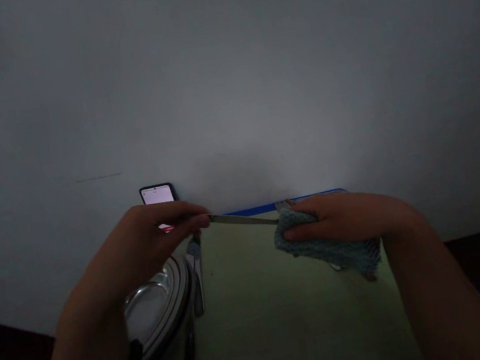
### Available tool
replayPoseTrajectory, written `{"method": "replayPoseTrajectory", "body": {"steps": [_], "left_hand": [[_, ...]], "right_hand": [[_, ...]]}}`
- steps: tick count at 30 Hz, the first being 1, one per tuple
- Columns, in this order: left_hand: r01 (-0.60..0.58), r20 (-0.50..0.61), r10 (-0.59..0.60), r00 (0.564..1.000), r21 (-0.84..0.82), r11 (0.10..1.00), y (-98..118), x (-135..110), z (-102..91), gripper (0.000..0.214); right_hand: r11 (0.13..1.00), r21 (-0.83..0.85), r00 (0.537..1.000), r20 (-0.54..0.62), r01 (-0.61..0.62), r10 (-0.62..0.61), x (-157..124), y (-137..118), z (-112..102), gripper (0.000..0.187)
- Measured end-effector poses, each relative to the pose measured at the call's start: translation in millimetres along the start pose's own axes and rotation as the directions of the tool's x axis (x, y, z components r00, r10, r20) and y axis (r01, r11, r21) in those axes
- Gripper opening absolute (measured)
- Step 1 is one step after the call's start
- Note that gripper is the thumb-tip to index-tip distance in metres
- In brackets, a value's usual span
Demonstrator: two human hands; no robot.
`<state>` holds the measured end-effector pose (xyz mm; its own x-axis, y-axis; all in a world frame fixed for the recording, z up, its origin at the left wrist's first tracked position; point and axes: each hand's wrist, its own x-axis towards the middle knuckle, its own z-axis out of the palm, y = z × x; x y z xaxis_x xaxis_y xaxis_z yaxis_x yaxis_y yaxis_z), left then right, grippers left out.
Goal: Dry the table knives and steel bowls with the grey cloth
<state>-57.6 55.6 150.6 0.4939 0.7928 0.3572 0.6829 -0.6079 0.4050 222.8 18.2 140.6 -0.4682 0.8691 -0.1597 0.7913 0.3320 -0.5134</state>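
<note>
A slim flat metal strip, which looks like a table knife (245, 219), spans the gap between my hands above the table. My left hand (170, 228) pinches its left end between thumb and fingers. In my right hand (338, 217) is a bunched grey-green cloth (334, 249), closed around the knife's other end, which the cloth hides. Both ends are covered, so I cannot make out the whole utensil. Below the cloth, small parts of other objects peek out, too dark to name.
Stacked metal plates (178, 284) stand at the left, partly behind my left forearm. Beside them lie dark-handled cutlery pieces (189, 330). A lit phone (157, 194) leans on the grey wall (227, 86). The pale green table (259, 314) has a blue edge along the wall.
</note>
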Motion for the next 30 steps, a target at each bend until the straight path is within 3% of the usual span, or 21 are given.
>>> {"method": "replayPoseTrajectory", "body": {"steps": [3, 6, 12, 20, 25, 30], "left_hand": [[0.022, -0.080, -0.022, 0.997, 0.009, 1.000, -2.9, 0.5, -0.7, 0.020], [0.003, -0.079, -0.003, 0.997, 0.000, 1.000, 0.8, 2.2, 2.0, 0.022], [-0.067, 0.161, 0.069, 0.985, -0.015, 0.998, 8.9, 3.9, 8.1, 0.019], [-0.056, 0.400, 0.091, 0.912, -0.098, 0.994, 34.3, 7.8, 14.4, 0.022], [-0.131, 0.287, 0.167, 0.943, -0.141, 0.981, 43.2, 13.2, 17.7, 0.018], [-0.116, 0.166, 0.119, 0.979, -0.029, 0.993, 23.8, 11.4, 8.3, 0.019]], "right_hand": [[0.998, 0.048, 0.999, -0.018, -0.050, 0.051, -5.8, 6.7, -2.0, 0.047], [0.997, 0.039, 0.998, -0.030, -0.062, 0.063, -8.3, 5.9, -2.5, 0.046], [0.998, -0.066, 1.000, 0.018, -0.004, 0.005, -3.3, -2.9, -0.1, 0.041], [0.994, -0.079, 0.989, 0.131, 0.078, -0.068, 7.4, -15.2, 6.5, 0.045], [0.989, -0.045, 0.983, 0.125, 0.138, -0.131, 11.5, -23.3, 8.8, 0.042], [0.997, -0.057, 0.998, 0.045, 0.054, -0.052, 5.8, -9.0, 3.6, 0.043]]}}
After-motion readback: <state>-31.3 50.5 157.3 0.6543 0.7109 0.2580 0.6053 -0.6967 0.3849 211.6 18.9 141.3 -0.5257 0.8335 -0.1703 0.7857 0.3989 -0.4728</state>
